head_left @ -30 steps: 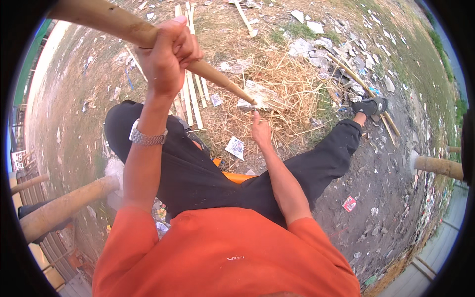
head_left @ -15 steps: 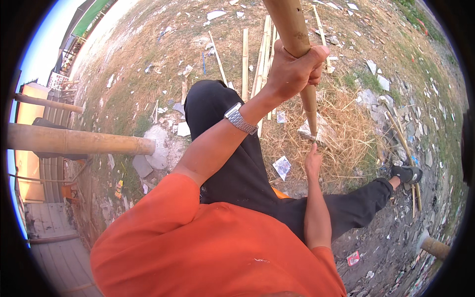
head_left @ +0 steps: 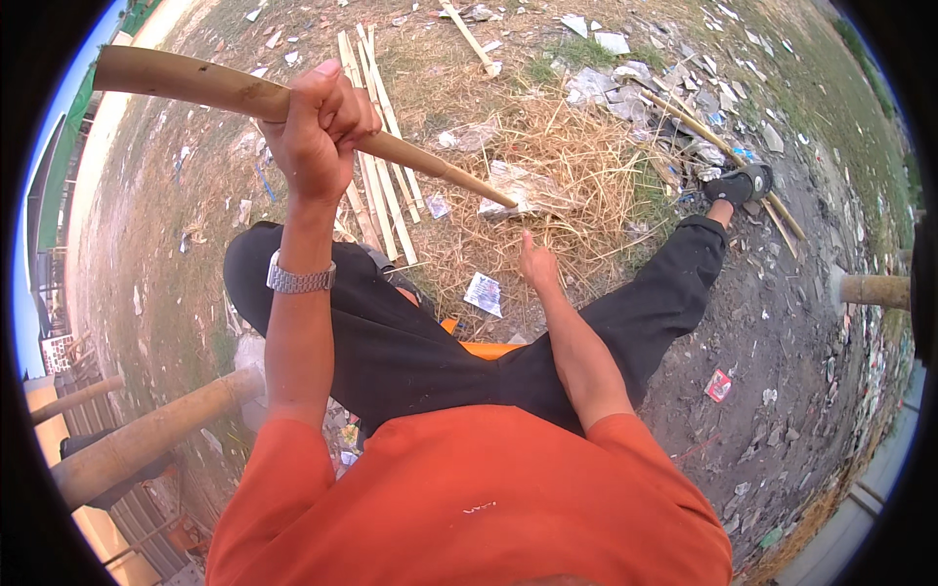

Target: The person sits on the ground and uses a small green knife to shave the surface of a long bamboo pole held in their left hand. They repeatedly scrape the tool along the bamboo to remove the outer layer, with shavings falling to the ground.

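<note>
My left hand (head_left: 320, 127), with a metal-banded watch (head_left: 301, 276) on its wrist, is wrapped around a long bamboo pole (head_left: 425, 159). The pole slants from the upper left down to a thin end over the dry straw (head_left: 596, 195). Just below that end is my right hand (head_left: 537, 262), its fingers curled and its thumb stretched toward the tip. A tiny dark sliver shows between thumb and pole end, too small to name. Under the tip lies a pale, flattened piece (head_left: 508, 186) on the straw.
Split bamboo strips (head_left: 381, 146) lie beyond my left knee. Thick bamboo posts stand at the left (head_left: 156, 430) and right (head_left: 874, 290). Broken tile and litter (head_left: 625, 93) are strewn past the straw. Something orange (head_left: 489, 349) shows between my legs, and a thin pole (head_left: 699, 127) lies by my right shoe.
My left hand has swung the pole's thick end to the left, so it slants much more. My right hand stays just below the thin end. The whole view has turned toward the right.
</note>
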Available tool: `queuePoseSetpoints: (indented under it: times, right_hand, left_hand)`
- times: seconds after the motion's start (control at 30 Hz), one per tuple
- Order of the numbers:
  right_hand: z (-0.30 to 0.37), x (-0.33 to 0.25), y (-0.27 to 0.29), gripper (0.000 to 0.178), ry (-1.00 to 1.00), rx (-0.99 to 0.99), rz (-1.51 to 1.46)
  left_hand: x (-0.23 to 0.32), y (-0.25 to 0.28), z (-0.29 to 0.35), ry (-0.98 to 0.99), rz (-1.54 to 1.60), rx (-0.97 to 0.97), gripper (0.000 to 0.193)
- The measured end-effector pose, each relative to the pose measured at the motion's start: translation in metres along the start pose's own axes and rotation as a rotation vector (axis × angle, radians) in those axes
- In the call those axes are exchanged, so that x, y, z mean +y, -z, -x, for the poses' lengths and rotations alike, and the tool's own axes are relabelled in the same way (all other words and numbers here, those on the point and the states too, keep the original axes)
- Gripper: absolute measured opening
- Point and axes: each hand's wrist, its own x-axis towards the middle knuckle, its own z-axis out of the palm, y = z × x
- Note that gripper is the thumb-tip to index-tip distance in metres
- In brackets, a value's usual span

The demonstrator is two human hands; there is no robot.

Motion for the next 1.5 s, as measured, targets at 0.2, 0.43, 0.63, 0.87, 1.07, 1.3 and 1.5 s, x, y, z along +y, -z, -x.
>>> queuePoseSetpoints:
  times: [0.2, 0.43, 0.63, 0.87, 1.07, 1.3, 1.5]
  right_hand:
    - [0.02, -0.033, 0.018, 0.087, 0.05, -0.074, -0.073]
    - [0.015, -0.027, 0.007, 0.085, 0.042, -0.146, -0.03]
    - [-0.002, 0.005, -0.014, 0.091, -0.044, -0.053, -0.052]
    - [0.003, -0.013, 0.0, 0.088, 0.028, -0.117, -0.14]
    - [-0.001, 0.002, -0.02, 0.086, -0.037, -0.103, -0.021]
    - [-0.014, 0.016, -0.008, 0.082, 0.005, -0.027, -0.107]
    - [0.063, -0.071, 0.072, 0.086, 0.175, -0.191, -0.332]
  left_hand:
    - [0.002, 0.001, -0.004, 0.014, 0.012, 0.027, 0.039]
    - [0.002, 0.005, -0.001, 0.016, -0.029, 0.015, 0.039]
    - [-0.002, 0.0, -0.003, 0.049, -0.052, -0.05, 0.041]
    - [0.001, 0.007, -0.002, 0.047, -0.052, -0.008, 0.041]
    - [0.001, 0.004, 0.0, 0.031, -0.058, 0.013, 0.04]
    - [0.0, 0.004, -0.004, 0.017, 0.02, 0.013, 0.039]
    - [0.008, 0.022, 0.008, 0.04, 0.065, -0.236, 0.038]
